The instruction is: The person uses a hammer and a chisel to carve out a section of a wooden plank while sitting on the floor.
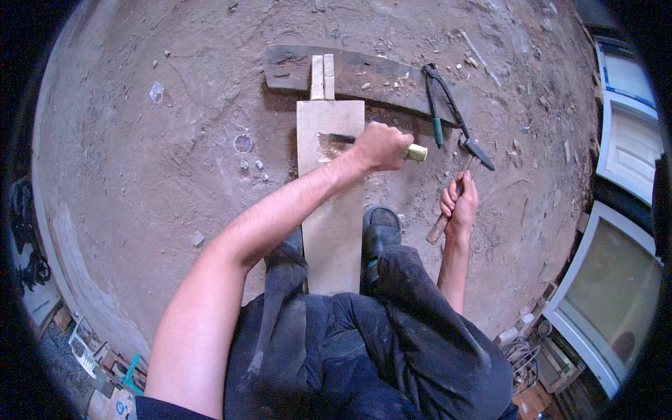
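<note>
My left hand (380, 147) is closed round a chisel (416, 152) with a yellowish-green handle. The chisel lies tilted well over, its dark blade reaching left into a rough recess (329, 148) cut in a pale wooden board (333, 224). This board runs away from me between my legs. My right hand (459, 203) grips the wooden handle of a hammer (478, 154), whose dark head is raised to the right of the chisel, apart from it. Fingers cover part of both handles.
Beyond the board's far end lies a dark plank (378, 73), with two pale wood strips (323, 77) across it. Pincers with green grips (438, 131) rest at its right end. Wood chips and small stones litter the dirt floor (189, 140). White-framed panels (609, 287) stand at the right.
</note>
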`<act>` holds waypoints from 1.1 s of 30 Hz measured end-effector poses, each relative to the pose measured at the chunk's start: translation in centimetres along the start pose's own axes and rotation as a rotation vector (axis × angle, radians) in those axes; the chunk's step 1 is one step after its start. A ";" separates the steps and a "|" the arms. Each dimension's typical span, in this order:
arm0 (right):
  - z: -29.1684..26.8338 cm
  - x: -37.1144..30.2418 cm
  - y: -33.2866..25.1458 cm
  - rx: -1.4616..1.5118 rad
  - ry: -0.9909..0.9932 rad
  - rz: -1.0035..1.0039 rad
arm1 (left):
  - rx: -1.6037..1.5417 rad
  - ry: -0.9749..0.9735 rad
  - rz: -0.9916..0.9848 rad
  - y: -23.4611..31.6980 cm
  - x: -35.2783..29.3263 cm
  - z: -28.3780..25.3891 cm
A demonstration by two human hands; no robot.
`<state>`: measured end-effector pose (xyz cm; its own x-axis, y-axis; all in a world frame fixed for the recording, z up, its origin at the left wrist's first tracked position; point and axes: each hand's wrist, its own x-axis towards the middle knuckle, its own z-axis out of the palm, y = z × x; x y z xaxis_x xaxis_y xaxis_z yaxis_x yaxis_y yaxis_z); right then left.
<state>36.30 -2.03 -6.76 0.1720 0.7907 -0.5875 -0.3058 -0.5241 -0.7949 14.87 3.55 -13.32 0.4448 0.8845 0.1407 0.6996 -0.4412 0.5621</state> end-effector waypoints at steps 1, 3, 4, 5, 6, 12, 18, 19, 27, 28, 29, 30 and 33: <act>0.0 0.0 0.0 -0.002 0.000 -0.002 | 0.000 -0.019 0.003 -0.2 0.0 -0.1; -0.1 0.0 0.2 -0.007 -0.002 -0.004 | 0.000 -0.038 0.005 -0.3 -0.1 -0.3; -0.1 -0.1 0.2 -0.015 -0.005 -0.009 | -0.001 -0.062 0.010 -0.3 -0.1 -0.4; 0.0 -0.2 0.1 -0.017 -0.006 -0.011 | -0.002 -0.086 0.015 -0.3 -0.2 -0.5; 0.1 -0.3 0.1 -0.013 -0.007 -0.010 | -0.003 -0.083 0.016 -0.3 -0.1 -0.6; 0.4 -0.7 -0.2 -0.004 -0.042 -0.003 | 0.001 -0.094 0.045 -0.6 -0.3 -0.6; 3.5 -2.8 1.6 0.135 0.176 -0.273 | -0.023 -0.084 0.100 -1.0 -0.8 0.0; 4.0 -3.2 2.0 0.181 0.237 -0.348 | -0.025 -0.069 0.086 -0.9 -0.6 -0.1; 1.7 -3.5 2.1 -0.090 0.000 -0.073 | 0.009 -0.086 0.070 -1.1 -0.6 0.4; 1.9 -3.7 1.8 0.009 -0.014 -0.155 | 0.000 -0.074 0.079 -1.0 -0.6 0.3; 2.4 -3.8 2.0 0.007 -0.012 -0.157 | -0.009 -0.062 0.088 -0.9 -0.6 0.2; 3.2 -3.9 2.4 0.046 0.099 -0.209 | -0.011 -0.061 0.089 -0.9 -0.4 0.0; 1.9 -3.0 3.7 0.018 0.144 -0.205 | -0.016 -0.030 0.041 -1.3 -0.7 -0.3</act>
<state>32.84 -5.73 -7.63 0.3634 0.8262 -0.4305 -0.2671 -0.3502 -0.8978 13.51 3.56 -13.88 0.4898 0.8606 0.1396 0.6714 -0.4745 0.5693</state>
